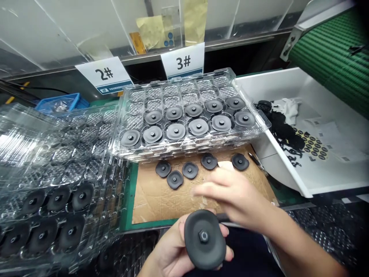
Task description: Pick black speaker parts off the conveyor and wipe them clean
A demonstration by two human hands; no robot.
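Note:
My left hand (pixel 174 248) grips a round black rubber disc (pixel 191 248) with a hex metal piece in its centre, face up toward me. Just above and right of it, my right hand (pixel 230 192) is slightly blurred, with its fingers stretched out over the cardboard (pixel 152 204). A small white piece (pixel 226 165) shows by its knuckles; whether it touches the hand I cannot tell. Several more black discs (pixel 175 179) lie loose on the cardboard. Behind them, a stack of clear plastic trays (pixel 184 144) carries discs in its two nearer rows of pockets.
More clear trays (pixel 63 165) with black discs stand at left. On the right, a white bin (pixel 288 165) contains black scraps and a sheet of round labels (pixel 313 145). A pen-like tool (pixel 256 161) lies beside it. Green conveyor belt (pixel 331 57) slopes at upper right.

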